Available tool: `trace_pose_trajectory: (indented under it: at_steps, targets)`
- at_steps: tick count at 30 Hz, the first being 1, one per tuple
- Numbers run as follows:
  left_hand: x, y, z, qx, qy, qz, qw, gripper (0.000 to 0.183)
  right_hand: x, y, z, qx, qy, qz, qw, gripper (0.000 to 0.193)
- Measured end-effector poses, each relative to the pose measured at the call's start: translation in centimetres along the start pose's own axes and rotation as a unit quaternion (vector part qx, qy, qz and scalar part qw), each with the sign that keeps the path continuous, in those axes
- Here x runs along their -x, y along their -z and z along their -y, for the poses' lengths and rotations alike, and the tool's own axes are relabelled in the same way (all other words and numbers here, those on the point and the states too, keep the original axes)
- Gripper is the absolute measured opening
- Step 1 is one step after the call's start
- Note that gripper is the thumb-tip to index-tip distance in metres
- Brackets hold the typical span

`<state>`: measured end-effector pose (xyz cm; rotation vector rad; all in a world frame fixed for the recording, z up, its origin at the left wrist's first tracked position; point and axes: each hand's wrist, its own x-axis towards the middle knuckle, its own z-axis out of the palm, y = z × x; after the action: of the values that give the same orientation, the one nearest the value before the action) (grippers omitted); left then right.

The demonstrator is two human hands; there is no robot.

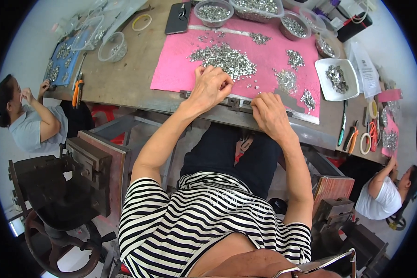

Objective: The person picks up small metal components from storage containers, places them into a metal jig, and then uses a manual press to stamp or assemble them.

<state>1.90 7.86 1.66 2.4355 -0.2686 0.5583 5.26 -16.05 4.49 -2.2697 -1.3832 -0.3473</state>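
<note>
Ahead, tubs (214,23) and a phone (176,24) sit past metal bits (231,60) — left hand (210,91), right hand (271,114), fingers (226,86) curled, grip unclear.

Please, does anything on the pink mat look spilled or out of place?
Only slightly: a few metal pieces lie loose on the pink mat, apart from the large heap and near the left hand, so they look strayed.

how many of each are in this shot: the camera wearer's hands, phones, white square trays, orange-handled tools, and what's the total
Wearer's hands, left hand and right hand: 2
Dark phone: 1
White square tray: 1
Orange-handled tools, left tool and right tool: 2
Total: 6
</note>
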Motion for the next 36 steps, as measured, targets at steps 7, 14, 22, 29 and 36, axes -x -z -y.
trace_pose_trajectory:
  at_steps: [7, 14, 22, 29, 36]
  targets:
    - [0.5, 0.1, -0.6, -0.056, 0.011, -0.027, 0.998, 0.006, -2.9, -2.4, -1.9, -0.039, -0.09, -0.063, 0.993, 0.008]
    - [0.1, 0.4, -1.0, -0.131, -0.039, -0.005, 0.991, 0.005, -5.1, -4.8, -2.7, -0.007, -0.1, -0.08, 0.992, 0.007]
    - [0.3, 0.4, -0.4, -0.052, -0.028, -0.001, 0.998, 0.006, -5.5, -4.6, -3.0, -0.021, -0.145, -0.053, 0.988, 0.008]
    - [0.9, -0.5, -2.8, 0.044, -0.047, 0.0, 0.998, 0.007, -4.3, -3.3, -2.8, -0.034, -0.14, -0.089, 0.986, 0.009]
    - [1.1, -1.3, -3.6, 0.075, -0.08, 0.013, 0.994, 0.009, 0.0, -0.5, -0.4, -0.16, -0.195, -0.058, 0.966, 0.011]
